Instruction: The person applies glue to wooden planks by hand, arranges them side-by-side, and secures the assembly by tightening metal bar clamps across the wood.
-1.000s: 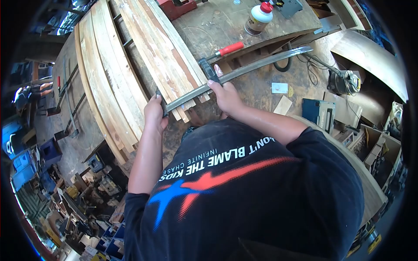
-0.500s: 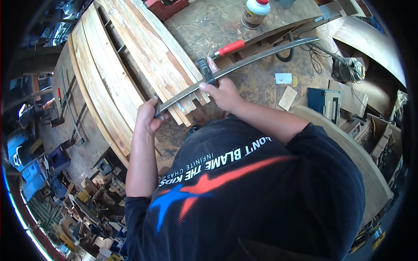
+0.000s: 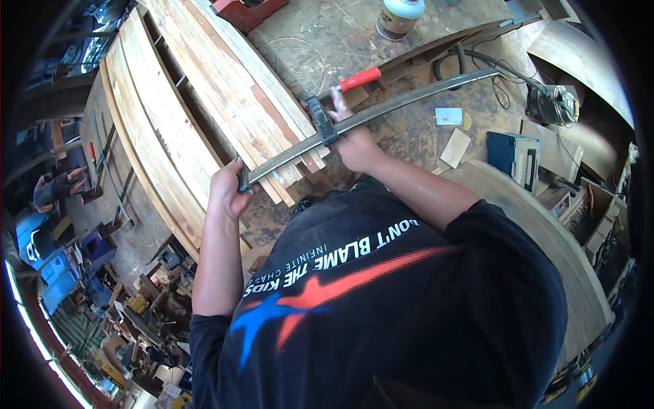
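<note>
A long steel bar clamp [image 3: 409, 95] lies across the near ends of a row of wooden strips [image 3: 231, 88]. My left hand [image 3: 228, 192] is closed around the fixed jaw end of the clamp, beside the strips. At the strips' right edge, the black sliding jaw [image 3: 320, 120] sits on the bar. My right hand [image 3: 354, 144] grips the clamp there from beneath, partly covered by the bar and jaw. Its fingers reach up along the screw toward the red handle [image 3: 360, 80].
A bottle [image 3: 399, 19] and a red tool [image 3: 248, 12] stand on the workbench [image 3: 306, 51]. Another clamp [image 3: 109, 170] lies on the left. Farther left a person [image 3: 56, 191] is visible. A blue case [image 3: 512, 157] and corded machine [image 3: 555, 105] are at right.
My right thumb has come off the top of the bar, and that hand's fingers now extend up beside the screw. My left hand keeps its grip. The whole view has shifted slightly.
</note>
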A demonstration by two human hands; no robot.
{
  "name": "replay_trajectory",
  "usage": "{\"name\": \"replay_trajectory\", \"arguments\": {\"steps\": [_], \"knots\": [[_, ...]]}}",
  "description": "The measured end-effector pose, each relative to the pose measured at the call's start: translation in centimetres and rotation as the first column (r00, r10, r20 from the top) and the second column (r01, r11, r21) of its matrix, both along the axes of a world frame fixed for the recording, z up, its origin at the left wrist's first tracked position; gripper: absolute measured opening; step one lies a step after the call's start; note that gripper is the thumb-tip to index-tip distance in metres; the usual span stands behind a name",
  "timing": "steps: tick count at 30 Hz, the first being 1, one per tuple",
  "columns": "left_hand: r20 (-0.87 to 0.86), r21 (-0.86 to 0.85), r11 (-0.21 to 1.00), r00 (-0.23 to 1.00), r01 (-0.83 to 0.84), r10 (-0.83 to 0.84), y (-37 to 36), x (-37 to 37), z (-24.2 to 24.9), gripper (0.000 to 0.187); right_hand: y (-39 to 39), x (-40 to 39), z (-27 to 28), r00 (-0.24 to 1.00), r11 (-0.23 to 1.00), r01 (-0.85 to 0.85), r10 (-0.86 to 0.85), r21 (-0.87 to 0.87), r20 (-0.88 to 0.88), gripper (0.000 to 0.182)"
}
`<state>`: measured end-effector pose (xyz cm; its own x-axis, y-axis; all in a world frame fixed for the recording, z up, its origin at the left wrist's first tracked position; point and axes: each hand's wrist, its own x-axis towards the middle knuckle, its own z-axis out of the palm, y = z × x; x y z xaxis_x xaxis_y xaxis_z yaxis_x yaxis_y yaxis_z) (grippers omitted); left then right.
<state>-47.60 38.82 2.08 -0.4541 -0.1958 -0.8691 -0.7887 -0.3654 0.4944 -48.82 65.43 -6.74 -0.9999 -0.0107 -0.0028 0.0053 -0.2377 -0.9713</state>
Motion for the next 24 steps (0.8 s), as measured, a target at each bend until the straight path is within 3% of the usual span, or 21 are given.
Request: {"name": "replay_trajectory", "arguments": {"steps": [1,3,4,7,8,11,12,15,19,24], "knots": [[0.01,-0.006,1.0,1.0,-0.003,0.003,0.0,0.0,0.0,0.027,-0.3,-0.1,-0.7,0.996,0.995,0.084,-0.084,-0.057,0.016,0.037],[0.023,-0.018,1.0,1.0,-0.01,0.01,-0.1,0.0,-0.2,0.027,0.5,-0.8,-2.1,0.975,0.991,0.106,-0.088,-0.077,0.205,0.031],[0.024,-0.034,0.999,1.0,-0.005,0.006,-0.3,-0.1,-0.4,0.027,0.5,-1.2,-4.2,0.975,0.99,0.096,-0.114,0.102,0.189,0.033],[0.025,-0.053,0.999,1.0,0.008,-0.007,-1.0,0.2,-1.1,0.029,-0.4,-2.0,-6.7,0.81,0.963,0.196,-0.053,-0.185,0.584,0.029],[0.017,-0.037,0.999,1.0,0.012,-0.012,-1.0,0.2,-1.2,0.03,-0.3,-2.6,-5.6,0.723,0.844,0.221,0.194,-0.488,0.663,0.027],[0.017,-0.035,0.999,0.999,0.032,-0.032,-0.7,0.0,-0.9,0.029,-0.9,-3.7,-3.7,0.754,0.709,0.104,0.401,-0.698,0.521,0.034],[0.022,-0.044,0.998,0.999,0.04,-0.039,-0.6,0.1,-0.8,0.029,-1.2,-4.0,-2.3,0.713,0.689,0.184,0.398,-0.701,0.577,0.043],[-0.065,0.003,0.998,0.996,0.069,-0.068,-0.7,0.5,-1.0,0.033,-1.6,-4.6,-0.5,0.645,0.654,0.332,0.368,-0.679,0.67,0.045],[-0.113,0.002,0.999,0.993,0.047,-0.046,0.4,0.8,-0.3,0.038,-1.2,-5.4,-1.4,0.701,0.693,0.192,0.399,-0.695,0.591,0.011],[-0.138,-0.026,0.998,0.989,0.055,-0.058,0.3,1.7,-1.0,0.039,-0.4,-5.6,0.6,0.726,0.732,0.133,0.387,-0.669,0.568,0.004]]}}
